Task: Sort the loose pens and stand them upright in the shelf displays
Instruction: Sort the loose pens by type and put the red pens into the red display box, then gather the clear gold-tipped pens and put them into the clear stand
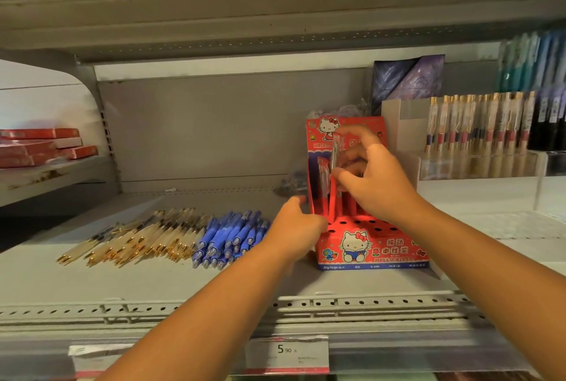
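- The right hand [376,178] pinches a slim red plastic pen with a clear upper half [333,166] between thumb and fingertips, holding it upright with its lower end down among the holes at the back of a display box.
- The left hand [294,227] is curled around the lower left side of the red printed cardboard display box with a cartoon cat on its front [370,250], with the thumb raised beside the box's left wall.
- The 2 hands are close together, one on either side of the box's left half.
- More red pens [321,190] stand upright in the rear holes of the box; the front rows of round holes [367,223] are open.
- The box sits on the grey metal shelf [183,285], right of centre.
- Just left of the left hand, a heap of loose blue plastic pens [229,239] lies flat on the shelf, tips toward the front.
- Touching that heap on its left is a spread of loose clear pens with gold trim [131,239], also lying flat.
- To the right of the box, a clear acrylic display [477,163] holds a row of upright pens.
- A purple patterned packet [407,80] leans behind the box.
- Flat red boxes [39,147] are stacked on the neighbouring shelf at far left.
- A white price label reading 5.90 [288,350] is fixed to the shelf's front edge.
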Tool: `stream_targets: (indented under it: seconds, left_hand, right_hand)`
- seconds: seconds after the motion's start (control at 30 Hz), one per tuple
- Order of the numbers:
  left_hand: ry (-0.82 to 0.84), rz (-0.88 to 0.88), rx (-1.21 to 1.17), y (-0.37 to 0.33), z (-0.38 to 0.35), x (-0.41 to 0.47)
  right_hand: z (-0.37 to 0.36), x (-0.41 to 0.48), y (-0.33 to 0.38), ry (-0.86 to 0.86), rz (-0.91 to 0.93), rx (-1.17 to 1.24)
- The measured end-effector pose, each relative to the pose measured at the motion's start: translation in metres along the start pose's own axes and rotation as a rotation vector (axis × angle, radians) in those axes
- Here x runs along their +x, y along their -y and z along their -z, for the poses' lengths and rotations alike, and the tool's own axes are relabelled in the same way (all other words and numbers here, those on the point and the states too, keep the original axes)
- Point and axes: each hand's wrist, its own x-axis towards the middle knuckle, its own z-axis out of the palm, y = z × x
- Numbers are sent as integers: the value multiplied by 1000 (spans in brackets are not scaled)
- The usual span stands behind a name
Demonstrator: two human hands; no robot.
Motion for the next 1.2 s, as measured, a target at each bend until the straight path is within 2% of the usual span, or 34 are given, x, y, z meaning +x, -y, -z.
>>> stream_targets:
  seconds: [0.2,0.43,0.53,0.7,0.8,0.9,1.03,1.13,1.2]
  left_hand:
    - [13,3,17,1,-2,-4]
    - [28,6,-13,1,-2,-4]
    - [24,17,3,0,-2,-5]
    - [37,37,-14,-3,-1,-7]
    - [48,30,-8,-5,0,-9]
    - [-25,-36,-18,-7,7,-12]
    - [-127,-161,130,-7,36,-23]
    - [-207,-193,149,-4,69,-33]
    - [-244,-183,159,-2,96,-40]
  right_hand:
    - [-3,-1,-7,17,-25,-19]
    - [-8,-15,-13,215,-59,-144]
    - [-8,-17,-14,226,-70,-160]
    - [-7,-17,-14,210,-76,-155]
    - [-3,-18,-14,143,-41,-221]
    - [0,-19,-9,17,-9,-238]
    - [-5,-22,13,-70,51,-118]
    - [-25,-28,34,108,0,81]
    - [-49,-31,47,296,-53,91]
